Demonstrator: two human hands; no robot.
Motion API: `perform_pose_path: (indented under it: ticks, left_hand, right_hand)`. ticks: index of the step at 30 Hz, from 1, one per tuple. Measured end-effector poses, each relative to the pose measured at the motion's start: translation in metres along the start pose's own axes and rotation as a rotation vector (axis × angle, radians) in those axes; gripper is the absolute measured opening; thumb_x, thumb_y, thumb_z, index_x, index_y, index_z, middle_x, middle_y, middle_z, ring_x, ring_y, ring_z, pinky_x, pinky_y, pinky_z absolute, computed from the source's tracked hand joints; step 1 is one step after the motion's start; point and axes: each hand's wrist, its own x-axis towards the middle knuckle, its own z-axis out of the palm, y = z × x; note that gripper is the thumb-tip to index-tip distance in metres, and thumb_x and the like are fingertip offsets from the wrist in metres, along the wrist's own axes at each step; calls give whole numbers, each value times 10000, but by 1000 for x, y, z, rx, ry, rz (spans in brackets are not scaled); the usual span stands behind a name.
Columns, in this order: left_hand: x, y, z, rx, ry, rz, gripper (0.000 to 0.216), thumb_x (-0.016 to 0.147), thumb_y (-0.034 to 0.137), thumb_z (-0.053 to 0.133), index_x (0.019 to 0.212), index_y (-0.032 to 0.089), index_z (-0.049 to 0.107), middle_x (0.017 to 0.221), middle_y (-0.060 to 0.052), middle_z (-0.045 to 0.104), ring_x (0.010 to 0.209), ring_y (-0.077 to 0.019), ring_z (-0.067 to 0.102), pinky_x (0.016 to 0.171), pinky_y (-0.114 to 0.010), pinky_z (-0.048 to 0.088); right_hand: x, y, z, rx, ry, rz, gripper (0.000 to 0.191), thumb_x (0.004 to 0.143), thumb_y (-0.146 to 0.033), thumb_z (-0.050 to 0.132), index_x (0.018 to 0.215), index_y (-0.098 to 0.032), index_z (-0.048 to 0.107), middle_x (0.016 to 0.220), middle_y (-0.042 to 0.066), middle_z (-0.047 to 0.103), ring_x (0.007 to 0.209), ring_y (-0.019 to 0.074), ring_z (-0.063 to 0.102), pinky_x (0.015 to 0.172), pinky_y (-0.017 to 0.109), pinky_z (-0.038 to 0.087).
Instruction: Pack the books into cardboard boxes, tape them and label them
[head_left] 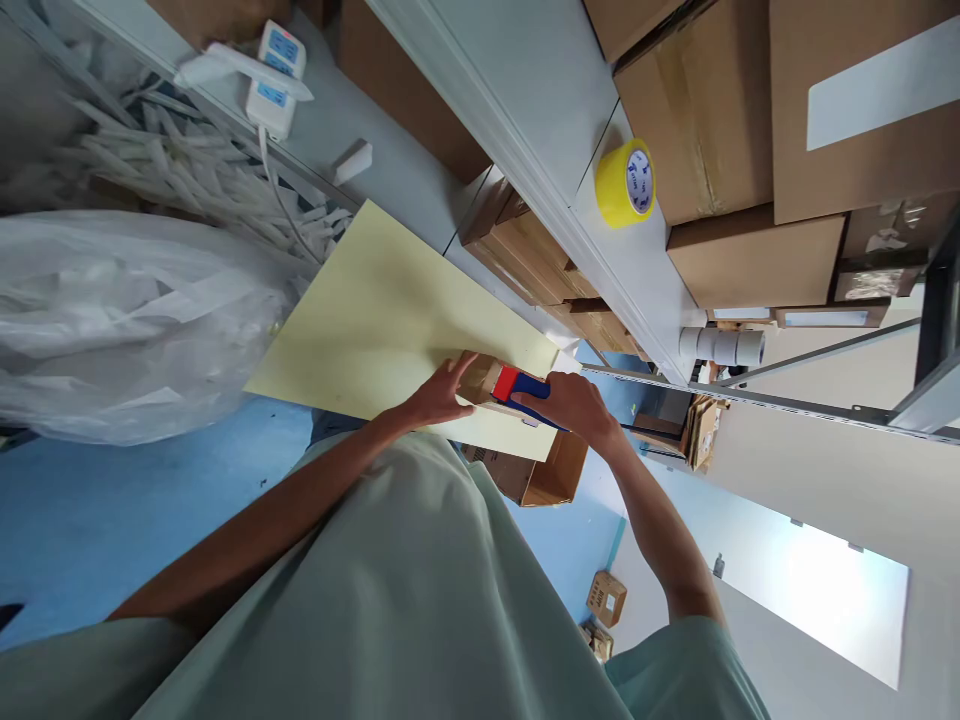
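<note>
L hand (439, 393) is at one end of a sm. carton (475, 380); grip part-open to approx. the carton's width, w/ thumb on one side, fingers on the other. R hand (562, 403) has its grip closed round the blue body of a red-and-blue tape dispenser (529, 384), red front right at the carton, on the end away from L hand. Carton lies on the pale yellow worktop (360, 310), twd its R end, nr the person's pale green garment (435, 600). White shelf (525, 90) beyond: yellow tape roll (621, 187), cdbd boxes (697, 120), white rolls (722, 346) further R. Lower ledge (409, 200) carries a power strip (276, 78) w/ a white piece across it. Clear plastic bag (142, 320) L of worktop.
</note>
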Motion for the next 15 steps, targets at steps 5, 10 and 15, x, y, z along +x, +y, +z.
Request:
perform_pose_path:
  ticks: [5,10,15]
  left_hand:
    - [12,37,2,94,-18,168,1004,754,425,907,1647,268,477,1282,-149,581,1202,-336,599,998,-441,569]
    - [20,49,4,162,-28,162,691,771,461,908,1390,246,690,1203,-136,598,1101,-319,616,923,-403,573]
    - [18,50,7,258,-13,108,429,899,252,759,1323,229,700,1218,-142,604,1137,-301,620,942,-366,566]
  right_hand:
    - [-7,-6,3,-28,31,-19,718,974,-866,522,1066,-190,747,1051,166,810,962,317,785,751,324,516]
    - [-13,-10,3,-56,37,-28,679,1003,-818,535,1090,-176,739,1059,171,811,972,309,786,769,320,524]
    - [-15,-12,6,-41,33,-19,715,1008,-830,510,1128,-164,740,1076,189,807,1006,323,787,801,332,539]
